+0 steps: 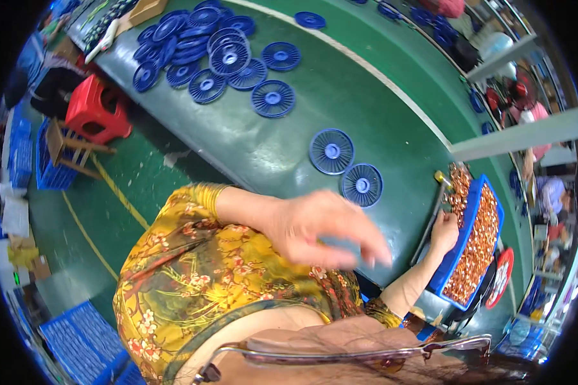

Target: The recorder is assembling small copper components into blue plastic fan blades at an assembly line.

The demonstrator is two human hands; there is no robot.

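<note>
My left hand [327, 231] hangs above the table's near edge, blurred by motion. Its fingers and thumb curve apart, and no held thing shows between them. Just beyond it lie two blue round plastic grilles with slotted spokes, one nearer [363, 185] and one farther [332, 151]. My right hand [444, 232] is closed at the loose copper-coloured small metal pieces [458, 186] on the table's right side; what its fingers pinch is hidden. Beside that hand stands a blue tray [456, 260] heaped with the same kind of pieces [478, 247].
More blue grilles [229, 58] are piled at the table's far left. A dark bar [430, 221] lies left of my right hand. A pale post [520, 140] rises at the right. A red stool [96, 110] stands left of the green table [379, 115].
</note>
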